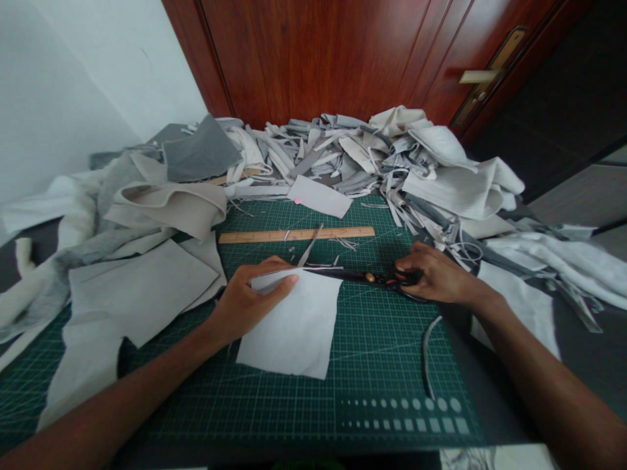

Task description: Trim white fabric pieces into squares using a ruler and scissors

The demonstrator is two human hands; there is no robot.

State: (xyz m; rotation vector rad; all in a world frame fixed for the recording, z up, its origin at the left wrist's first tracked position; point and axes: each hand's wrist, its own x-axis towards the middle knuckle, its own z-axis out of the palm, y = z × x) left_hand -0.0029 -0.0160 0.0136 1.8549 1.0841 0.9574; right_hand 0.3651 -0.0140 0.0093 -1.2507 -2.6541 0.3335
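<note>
Between the thumb and fingers of my left hand (pixel 257 297) is the upper left edge of a white piece of fabric (pixel 296 333), which hangs down over the green cutting mat (pixel 392 352). My right hand (pixel 435 274) grips the handles of black scissors (pixel 369 277). The blades point left and lie along the top edge of the fabric; whether they are apart is hard to see. A thin strip (pixel 310 247) sticks up from that edge near my left fingertips. Just beyond lies a wooden ruler (pixel 296 235) with small trimmings around it.
Grey and white scraps (pixel 318 153) are heaped along the back, before a wooden door (pixel 313 59). Larger fabric pieces (pixel 142 287) lie at the left, more cloth (pixel 519 300) at the right. A small off-white piece (pixel 321 197) lies behind the ruler. One narrow strip (pixel 427 356) rests on the mat.
</note>
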